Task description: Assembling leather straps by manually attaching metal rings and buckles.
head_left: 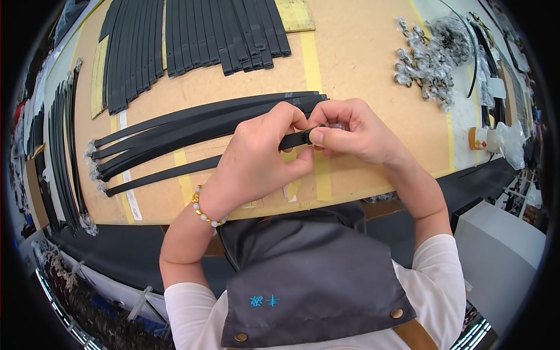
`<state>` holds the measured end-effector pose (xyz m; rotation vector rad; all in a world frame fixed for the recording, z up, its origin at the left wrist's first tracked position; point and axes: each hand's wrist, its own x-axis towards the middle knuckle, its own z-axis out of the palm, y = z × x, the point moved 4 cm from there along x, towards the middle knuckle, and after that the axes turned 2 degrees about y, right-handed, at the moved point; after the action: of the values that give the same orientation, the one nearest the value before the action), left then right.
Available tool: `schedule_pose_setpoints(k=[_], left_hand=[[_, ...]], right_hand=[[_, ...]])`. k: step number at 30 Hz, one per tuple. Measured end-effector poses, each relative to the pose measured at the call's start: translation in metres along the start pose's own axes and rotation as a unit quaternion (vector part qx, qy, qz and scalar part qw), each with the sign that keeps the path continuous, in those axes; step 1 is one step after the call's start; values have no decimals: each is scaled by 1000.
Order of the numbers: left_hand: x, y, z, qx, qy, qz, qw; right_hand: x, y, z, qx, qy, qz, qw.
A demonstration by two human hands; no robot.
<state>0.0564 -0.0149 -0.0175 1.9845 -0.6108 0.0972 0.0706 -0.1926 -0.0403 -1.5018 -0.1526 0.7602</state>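
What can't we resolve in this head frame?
- Head view: end of the black strap, covered by the left hand and right hand.
- Clear-wrapped part under the right hand's fingers: mostly hidden, kind unclear.
- Wrapped metal pieces: too small to identify.
- Items near the right rim: warped by the fisheye and cut off.

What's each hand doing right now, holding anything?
Left hand: closed, pinching the end of a black strap.
Right hand: closed, fingers pinched on the same strap end; something small and clear may be under them, cannot tell.
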Motion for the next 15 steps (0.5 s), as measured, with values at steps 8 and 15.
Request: schedule_pose_setpoints(k=[8,15], left_hand=[[0,-7,0,-30,-51,-79,995],[-1,-9,3,-33,-39,-72,996]], right_hand=[[0,-1,1,-4,-15,39,999],[2,3,-1,-16,-22,23,999]])
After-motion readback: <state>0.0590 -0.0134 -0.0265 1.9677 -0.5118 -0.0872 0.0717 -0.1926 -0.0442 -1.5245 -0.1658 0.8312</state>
